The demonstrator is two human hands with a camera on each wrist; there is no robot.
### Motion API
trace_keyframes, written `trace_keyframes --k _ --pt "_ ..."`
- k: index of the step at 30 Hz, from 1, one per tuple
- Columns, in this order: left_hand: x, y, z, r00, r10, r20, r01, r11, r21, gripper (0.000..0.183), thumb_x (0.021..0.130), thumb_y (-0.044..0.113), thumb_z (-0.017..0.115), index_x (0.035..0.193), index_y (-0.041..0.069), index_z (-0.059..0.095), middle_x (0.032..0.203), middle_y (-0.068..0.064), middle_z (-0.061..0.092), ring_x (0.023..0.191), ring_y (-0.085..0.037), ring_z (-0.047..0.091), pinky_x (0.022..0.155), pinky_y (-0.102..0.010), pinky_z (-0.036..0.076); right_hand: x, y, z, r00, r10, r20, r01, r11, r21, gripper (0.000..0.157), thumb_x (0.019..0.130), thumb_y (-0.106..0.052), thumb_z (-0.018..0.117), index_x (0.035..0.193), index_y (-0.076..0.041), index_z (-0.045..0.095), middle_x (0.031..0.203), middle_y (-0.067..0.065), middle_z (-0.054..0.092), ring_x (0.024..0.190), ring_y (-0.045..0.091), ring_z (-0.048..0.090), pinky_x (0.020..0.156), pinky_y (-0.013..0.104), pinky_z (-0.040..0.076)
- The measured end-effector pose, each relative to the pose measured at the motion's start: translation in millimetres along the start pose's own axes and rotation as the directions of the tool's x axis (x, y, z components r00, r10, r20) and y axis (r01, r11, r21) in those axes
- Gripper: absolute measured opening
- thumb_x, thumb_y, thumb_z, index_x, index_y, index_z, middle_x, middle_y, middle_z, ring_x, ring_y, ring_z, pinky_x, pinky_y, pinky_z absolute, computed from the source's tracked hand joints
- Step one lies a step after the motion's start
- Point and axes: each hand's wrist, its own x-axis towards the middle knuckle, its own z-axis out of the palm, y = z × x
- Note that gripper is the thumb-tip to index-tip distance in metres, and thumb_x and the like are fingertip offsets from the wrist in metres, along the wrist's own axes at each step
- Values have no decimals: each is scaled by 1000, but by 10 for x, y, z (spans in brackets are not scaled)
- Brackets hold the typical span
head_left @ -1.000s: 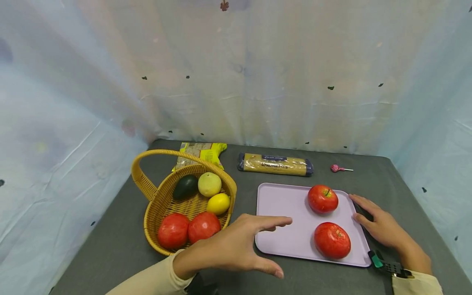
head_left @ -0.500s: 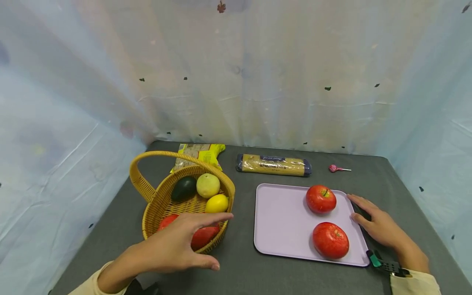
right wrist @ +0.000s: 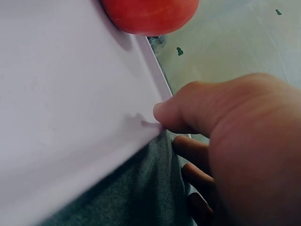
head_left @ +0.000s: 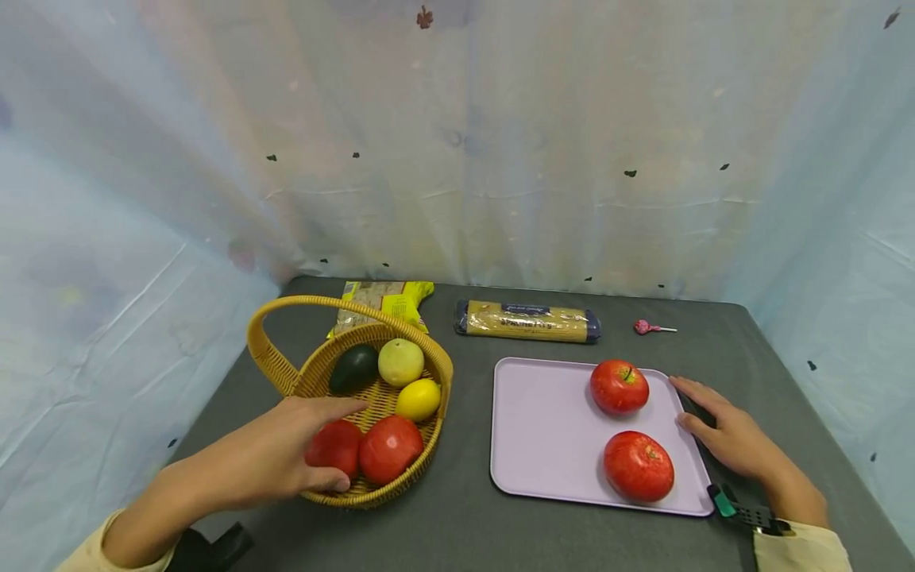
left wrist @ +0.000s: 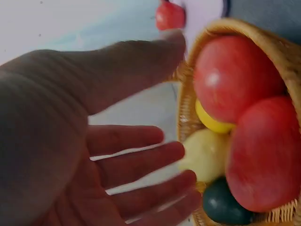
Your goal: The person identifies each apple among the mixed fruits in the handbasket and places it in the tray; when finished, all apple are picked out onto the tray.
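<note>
My left hand (head_left: 286, 453) is over the left side of the wicker basket (head_left: 380, 497), thumb and fingers spread around the left red fruit (head_left: 339, 443). In the left wrist view its fingers look straight and apart from the fruit. Beside that fruit lies another red fruit (head_left: 391, 450). Behind them in the basket are a lemon (head_left: 418, 399), a pale green fruit (head_left: 401, 362) and an avocado (head_left: 353, 369). My right hand (head_left: 729, 433) rests at the right edge of the lilac tray (head_left: 536, 429), thumb touching its rim (right wrist: 160, 87). The tray bears a red apple (head_left: 619, 387) and a red fruit (head_left: 638, 466) nearer me.
Behind the tray lies a spaghetti pack (head_left: 527, 321), with a pink lollipop (head_left: 646, 326) to its right. A yellow bag (head_left: 409, 300) sits behind the basket, whose handle (head_left: 322, 300) arches over its far left side. A pale curtain (head_left: 457, 175) borders the grey table.
My left hand has moved left, from between basket and tray to over the basket's left red fruit. My right hand stays at the tray's edge. The view has shifted slightly.
</note>
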Motion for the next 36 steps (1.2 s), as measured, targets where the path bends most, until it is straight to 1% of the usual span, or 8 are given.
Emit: trace_keyframes --k 7,11,17,21,26,29,34,36 --pt "36 -194 138 999 -28 29 26 998 50 74 84 40 97 142 3 67 127 -1 75 107 -18 69 92 -47 58 -10 -10 -4 1000 6 -7 -6 1000 -6 69 108 -27 68 168 -6 40 165 36 42 145 65 40 107 88 36" --pt "81 -244 181 998 -57 10 57 997 60 74 81 35 99 138 1 68 118 0 75 101 -19 68 82 -40 59 -7 -2 -3 1000 7 -10 -7 1000 -8 69 108 -26 68 168 -5 40 165 36 42 145 65 40 107 88 36" --pt "176 -295 276 992 -116 -48 119 990 72 70 77 29 102 131 0 68 107 0 72 88 -13 65 71 -32 58 -9 -5 2 1000 1 -16 -1 1000 -8 68 108 -26 68 167 -6 41 164 35 43 145 64 41 106 88 36" --pt "231 -312 327 981 -177 -80 184 977 104 77 74 27 104 133 -5 66 109 -7 74 89 -19 67 74 -40 59 -9 -14 4 1000 6 -9 -6 1000 0 69 108 -27 68 168 -7 40 165 35 43 145 64 40 106 88 36" --pt "266 -343 346 969 -232 -82 242 960 140 87 73 25 105 139 -12 62 123 -22 74 98 -30 73 82 -51 63 1 -33 5 1000 16 6 -16 1000 12 70 109 -28 67 169 -7 39 166 36 41 146 65 39 107 88 36" --pt "269 -366 340 966 -246 -80 255 956 142 92 73 25 105 142 -15 59 127 -26 73 100 -33 73 83 -51 64 5 -29 -2 1000 16 2 -16 1000 10 70 108 -28 67 169 -7 39 166 35 41 146 65 40 107 88 36" --pt "254 -383 339 965 -240 -107 252 960 122 88 71 26 105 137 -12 63 114 -18 75 93 -29 71 77 -45 63 -5 -22 -9 1000 17 2 -17 1000 5 70 108 -28 68 168 -7 39 165 36 41 145 65 40 106 88 36" --pt "242 -375 342 962 -243 -124 256 962 97 86 70 26 105 137 -10 64 115 -17 75 93 -28 70 76 -45 63 -8 -22 -4 1000 14 4 -14 1000 7 70 108 -28 68 168 -6 39 165 36 42 145 65 40 106 88 36"
